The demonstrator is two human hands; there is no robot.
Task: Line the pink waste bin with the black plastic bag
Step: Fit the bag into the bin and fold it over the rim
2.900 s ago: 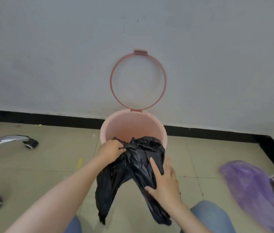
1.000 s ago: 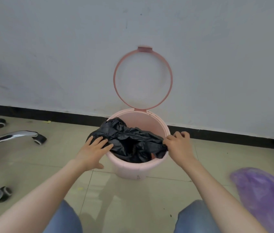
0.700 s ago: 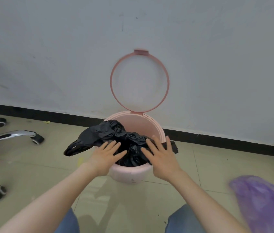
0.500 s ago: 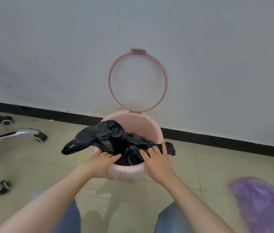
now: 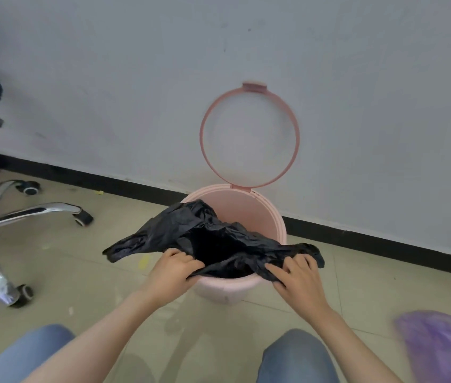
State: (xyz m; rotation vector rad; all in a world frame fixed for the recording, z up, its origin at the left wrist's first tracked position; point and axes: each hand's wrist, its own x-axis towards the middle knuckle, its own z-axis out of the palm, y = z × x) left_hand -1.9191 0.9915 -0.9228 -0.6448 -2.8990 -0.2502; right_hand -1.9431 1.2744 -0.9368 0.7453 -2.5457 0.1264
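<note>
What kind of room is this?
Probably an office or workroom: a wheeled chair base stands on a tiled floor, and a pink bin sits by a plain wall.

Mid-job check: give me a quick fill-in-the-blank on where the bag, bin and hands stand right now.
1. The black bag is draped over the near rim of the ____ bin.
2. The bin's hinged ring is flipped ____ against the wall.
3. The left hand and right hand both grip the ____.
4. One loose bag corner hangs outside the bin on the person's ____ side.

Missing words: pink; up; bag; left
</note>
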